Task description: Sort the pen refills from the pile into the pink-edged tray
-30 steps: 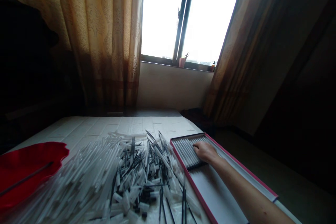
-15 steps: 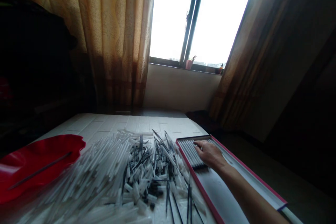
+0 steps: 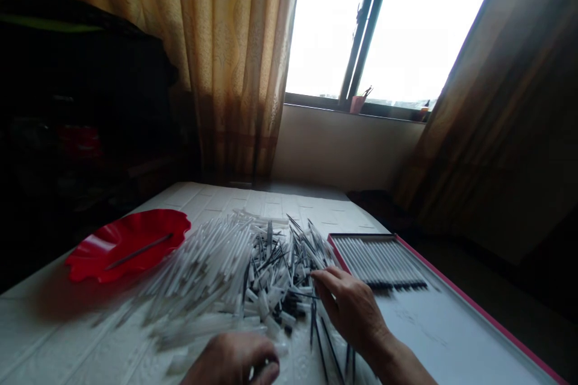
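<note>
On the table, a mixed heap holds thin black pen refills (image 3: pixel 271 252), clear pen barrels (image 3: pixel 205 258) and short whitish caps (image 3: pixel 271 304). My right hand (image 3: pixel 350 304) hangs over the heap's right side, thumb and fingers stretched towards the refills; I see nothing held in it. Low in front of the heap, my left hand (image 3: pixel 232 358) is blurred, with curled fingers; what it grips, if anything, I cannot make out. At the right, a shallow red-edged box (image 3: pixel 469 313) contains a row of white pens (image 3: pixel 377 258) with dark ends.
A red wavy-rimmed dish (image 3: pixel 130 228) with one pen-like stick (image 3: pixel 139 251) in it stands at the left. The table (image 3: pixel 49 331) has a white brick-pattern cover. Behind it are a curtain (image 3: pixel 235 54) and a window, with a pink cup (image 3: pixel 356 103) on the sill.
My right hand has left the row of pens in the box and moved left over the heap. My left hand has come into view at the bottom. The view has swung left.
</note>
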`<state>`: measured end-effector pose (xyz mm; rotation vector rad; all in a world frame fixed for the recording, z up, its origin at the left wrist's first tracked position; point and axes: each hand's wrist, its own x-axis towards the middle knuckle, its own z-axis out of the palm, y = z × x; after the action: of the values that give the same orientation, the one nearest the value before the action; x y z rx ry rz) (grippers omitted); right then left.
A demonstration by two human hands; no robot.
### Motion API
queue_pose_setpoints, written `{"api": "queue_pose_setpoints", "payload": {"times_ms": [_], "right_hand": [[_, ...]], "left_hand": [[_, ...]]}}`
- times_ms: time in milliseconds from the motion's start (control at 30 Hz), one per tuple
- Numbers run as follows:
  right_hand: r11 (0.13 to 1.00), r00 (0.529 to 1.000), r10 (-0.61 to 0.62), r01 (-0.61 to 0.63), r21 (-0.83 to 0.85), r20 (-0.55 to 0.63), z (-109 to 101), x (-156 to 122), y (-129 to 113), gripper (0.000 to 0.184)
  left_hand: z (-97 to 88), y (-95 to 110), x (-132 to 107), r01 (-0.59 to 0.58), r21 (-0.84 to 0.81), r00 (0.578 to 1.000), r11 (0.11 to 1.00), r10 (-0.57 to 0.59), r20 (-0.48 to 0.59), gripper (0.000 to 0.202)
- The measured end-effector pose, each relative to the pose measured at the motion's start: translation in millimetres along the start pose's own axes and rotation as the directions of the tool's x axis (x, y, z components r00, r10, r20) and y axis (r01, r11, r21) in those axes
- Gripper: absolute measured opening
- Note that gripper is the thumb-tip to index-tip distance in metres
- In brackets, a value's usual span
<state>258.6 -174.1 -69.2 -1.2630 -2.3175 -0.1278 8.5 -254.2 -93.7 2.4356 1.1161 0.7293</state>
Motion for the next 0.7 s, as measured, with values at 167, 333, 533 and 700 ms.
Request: {"api": "queue_pose_setpoints", "payload": {"times_ms": [167,333,533,700], "right_hand": [[0.998,1.0,0.009,-0.008,-0.06,0.028,3,-4,16,0.032],[0.998,1.0,-0.005,0.005,-0.057,0.0,1,-5,19,0.033],[0.998,0.999,-0.026,0.024,-0.057,-0.035,2,-6,19,0.033],[0.997,0.998,-0.034,0.031,-0.064,-0.048,3,-7,19,0.034]], "left_hand": [[-37.4,3,8,0.223,0.306,0.973,0.926,-0.191,-0.131,0.014],[-42.3,3,10,0.317,0.397,0.932,0.861,-0.36,0.037,0.012],[-38.2,13,11,0.297,0.494,0.928,0.817,-0.368,0.051,0.012],[-35.7,13,11,0.244,0.552,0.951,0.797,-0.309,0.026,0.014]]}}
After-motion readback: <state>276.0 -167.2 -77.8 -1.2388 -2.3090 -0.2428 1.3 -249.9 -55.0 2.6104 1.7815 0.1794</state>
